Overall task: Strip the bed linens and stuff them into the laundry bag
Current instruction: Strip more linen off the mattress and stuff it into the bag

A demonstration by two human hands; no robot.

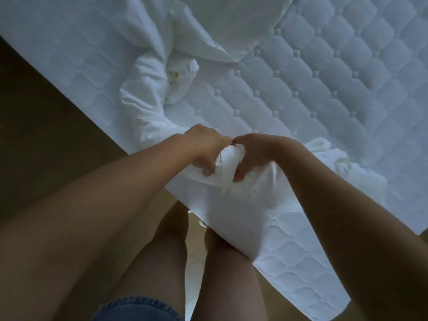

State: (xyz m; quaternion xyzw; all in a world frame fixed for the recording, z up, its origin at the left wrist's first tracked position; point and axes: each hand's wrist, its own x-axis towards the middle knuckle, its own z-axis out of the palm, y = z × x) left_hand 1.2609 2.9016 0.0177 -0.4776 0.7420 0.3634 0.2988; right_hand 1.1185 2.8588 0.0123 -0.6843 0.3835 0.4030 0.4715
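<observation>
A bare quilted mattress [324, 89] with tufted diamond stitching runs diagonally across the view. Brown floor [46, 123] lies beside its edge. Denim shorts [139, 309] show at the bottom.

Nothing to read from where I stand. No lettering, label or number shows on the sheet [228, 164] gripped by the left hand [206, 147] and the right hand [253, 151], on the mattress [324, 93] beyond them, or on the denim shorts [139, 309] below.

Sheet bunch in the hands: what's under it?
Quilted mattress shows beside the sheet. Directly under the bunch that left hand and right hand grip, nothing is visible: cloth covers it.
</observation>
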